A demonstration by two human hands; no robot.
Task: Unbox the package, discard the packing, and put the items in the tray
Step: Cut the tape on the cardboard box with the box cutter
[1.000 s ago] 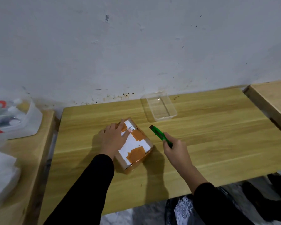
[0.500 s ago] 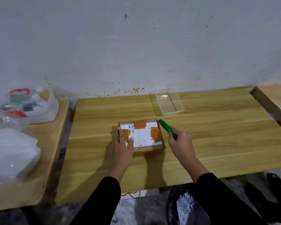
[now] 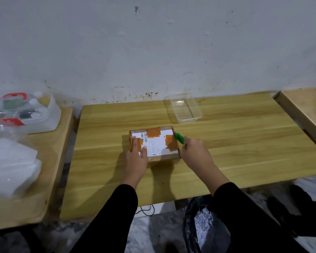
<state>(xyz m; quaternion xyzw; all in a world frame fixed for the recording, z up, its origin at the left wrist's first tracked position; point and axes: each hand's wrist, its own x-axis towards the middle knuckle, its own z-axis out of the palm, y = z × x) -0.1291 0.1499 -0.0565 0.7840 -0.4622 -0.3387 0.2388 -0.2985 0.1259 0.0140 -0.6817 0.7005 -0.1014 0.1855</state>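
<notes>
A small cardboard box (image 3: 156,143) with a white label and orange tape patches lies flat on the wooden table (image 3: 226,143). My left hand (image 3: 136,157) presses on its left side, fingers spread over the top. My right hand (image 3: 195,154) grips a green utility knife (image 3: 180,138), whose tip touches the box's upper right edge. A clear plastic tray (image 3: 185,108), with nothing in it, stands behind the box near the wall.
On a lower table at the left sit a white tub (image 3: 44,115) with bagged items and a pile of white plastic packing (image 3: 11,165). A black bag (image 3: 202,225) hangs below the table's front edge. Another wooden surface (image 3: 305,106) adjoins at the right.
The box was turned from a slanted position to square with the table's edge. My right hand brought the knife from beside the box up to its right edge.
</notes>
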